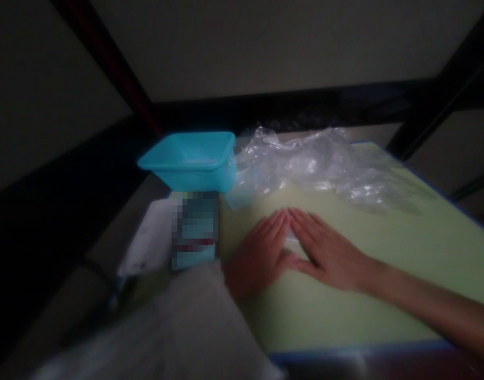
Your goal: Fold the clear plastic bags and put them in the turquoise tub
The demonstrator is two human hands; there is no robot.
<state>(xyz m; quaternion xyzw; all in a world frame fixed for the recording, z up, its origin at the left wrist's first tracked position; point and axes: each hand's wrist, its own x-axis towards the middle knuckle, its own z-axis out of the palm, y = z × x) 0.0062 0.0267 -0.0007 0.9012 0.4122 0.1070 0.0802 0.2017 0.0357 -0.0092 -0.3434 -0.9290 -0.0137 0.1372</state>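
Observation:
Both my hands lie flat on a pale green mat point(384, 248). My left hand point(257, 253) and my right hand point(324, 248) have their fingers stretched out, with fingertips meeting in a wedge. Between and under them shows a small whitish flat piece point(295, 240), too dim to name. Neither hand grips anything. A white sleeve or cloth point(178, 327) covers my left wrist.
A turquoise plastic tub point(192, 158) stands at the mat's far left corner, on a blurred box point(194, 232). Crumpled clear plastic film point(316, 163) lies across the far side. A dark frame point(289, 108) runs behind. White paper or cloth point(150, 237) lies left of the box.

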